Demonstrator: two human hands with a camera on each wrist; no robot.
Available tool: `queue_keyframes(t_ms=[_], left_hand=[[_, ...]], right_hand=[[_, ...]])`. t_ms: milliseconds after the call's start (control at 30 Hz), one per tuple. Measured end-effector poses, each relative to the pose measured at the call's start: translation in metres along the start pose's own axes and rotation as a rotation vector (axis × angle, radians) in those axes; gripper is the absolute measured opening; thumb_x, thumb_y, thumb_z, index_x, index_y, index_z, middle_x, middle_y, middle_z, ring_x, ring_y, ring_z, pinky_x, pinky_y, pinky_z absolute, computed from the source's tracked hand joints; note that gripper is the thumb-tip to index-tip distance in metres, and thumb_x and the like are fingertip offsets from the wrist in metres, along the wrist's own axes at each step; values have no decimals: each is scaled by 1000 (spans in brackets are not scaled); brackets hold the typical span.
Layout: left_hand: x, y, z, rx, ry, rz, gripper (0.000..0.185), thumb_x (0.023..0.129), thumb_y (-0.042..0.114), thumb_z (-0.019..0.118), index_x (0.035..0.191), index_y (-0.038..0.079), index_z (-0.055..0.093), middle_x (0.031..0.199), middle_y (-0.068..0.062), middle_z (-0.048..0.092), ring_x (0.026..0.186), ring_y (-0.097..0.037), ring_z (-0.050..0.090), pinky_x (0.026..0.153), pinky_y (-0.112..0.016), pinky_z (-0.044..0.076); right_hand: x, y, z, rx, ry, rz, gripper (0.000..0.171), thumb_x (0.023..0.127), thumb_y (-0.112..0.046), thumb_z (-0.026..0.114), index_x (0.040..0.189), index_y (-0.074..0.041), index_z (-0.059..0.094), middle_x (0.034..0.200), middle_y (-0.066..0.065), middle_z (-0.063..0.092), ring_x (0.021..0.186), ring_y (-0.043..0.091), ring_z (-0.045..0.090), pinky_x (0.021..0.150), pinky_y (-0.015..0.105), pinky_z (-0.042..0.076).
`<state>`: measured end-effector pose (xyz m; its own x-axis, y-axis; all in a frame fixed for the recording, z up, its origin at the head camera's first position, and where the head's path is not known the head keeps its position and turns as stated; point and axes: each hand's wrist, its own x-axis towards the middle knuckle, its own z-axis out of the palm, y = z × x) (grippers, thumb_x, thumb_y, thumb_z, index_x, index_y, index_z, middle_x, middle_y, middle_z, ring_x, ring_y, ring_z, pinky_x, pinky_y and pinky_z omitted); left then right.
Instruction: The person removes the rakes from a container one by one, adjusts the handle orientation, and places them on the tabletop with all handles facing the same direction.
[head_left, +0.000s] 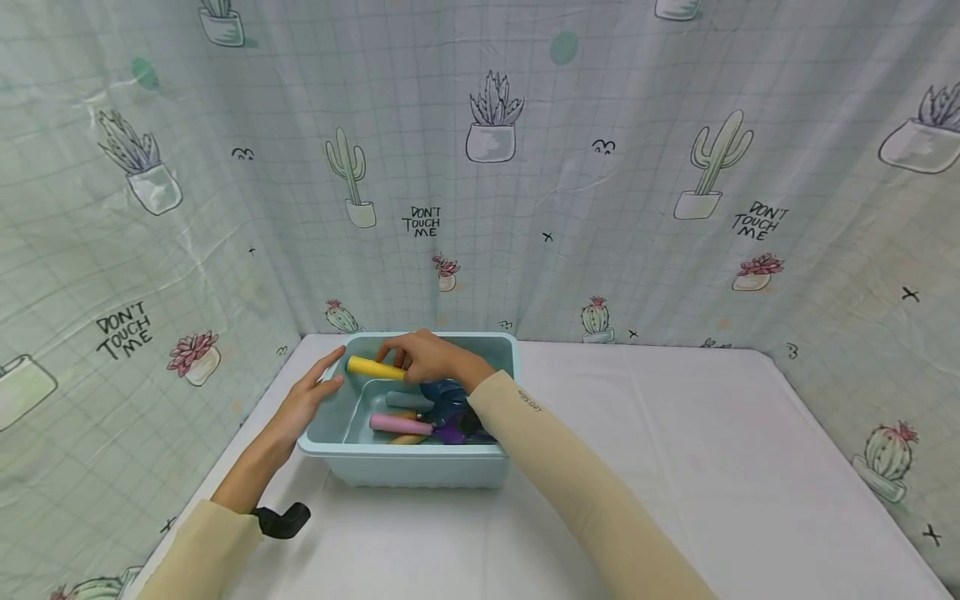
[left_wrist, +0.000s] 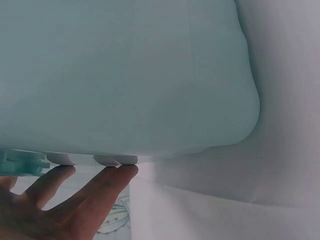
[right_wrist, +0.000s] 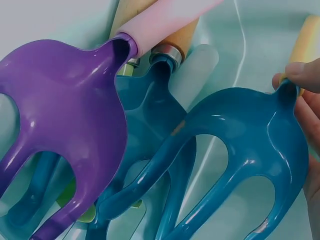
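Over the pale blue bin at the back of the white table, my right hand pinches the yellow handle of a blue garden fork, which I hold just above the bin's open top. The handle points off to my left, toward the bin's left wall, while the blue fork head hangs under my wrist; the tool's long axis runs roughly across the bin, side to side. My right fingertips close on the neck where handle meets head. Below lie the other tools: a purple fork with a pink handle and a darker blue one underneath it, their handles also aimed left. My left hand rests flat against the bin's left wall, fingers straight and gripping nothing, bracing the rim. That hand sits just beside the handle's free end; the right alone carries the fork. A cactus-print curtain encloses the table.
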<state>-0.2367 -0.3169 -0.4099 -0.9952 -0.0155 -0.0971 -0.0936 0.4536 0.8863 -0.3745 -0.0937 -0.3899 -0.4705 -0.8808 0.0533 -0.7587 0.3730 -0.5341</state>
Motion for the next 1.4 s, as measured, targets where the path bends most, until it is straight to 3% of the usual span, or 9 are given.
queue_keyframes(t_ms=[367,967,1400], left_hand=[[1,1,0,-15,-7,-32,63,111,39,39,167,34,11,176,-9,0,160,-48,5,120,-77,12],[2,0,1,-17,-9,-29,63,111,41,39,167,35,11,176,-9,0,160,-47,8,121,-75,15],[6,-4,0,-21,-10,-45,64,111,41,39,167,37,9,175,-14,8,156,-46,26,119,-65,31]], right_hand=[[-1,-2,0,1,-14,2,62,87,5,64,142,-22,59,122,9,72,101,17,69,86,24,56],[-4,-2,0,-4,-28,6,51,93,-2,66,139,-23,63,114,6,74,96,14,68,82,23,54],[-1,1,1,-42,-24,20,50,92,-5,68,139,-23,64,117,7,74,94,14,67,80,21,54]])
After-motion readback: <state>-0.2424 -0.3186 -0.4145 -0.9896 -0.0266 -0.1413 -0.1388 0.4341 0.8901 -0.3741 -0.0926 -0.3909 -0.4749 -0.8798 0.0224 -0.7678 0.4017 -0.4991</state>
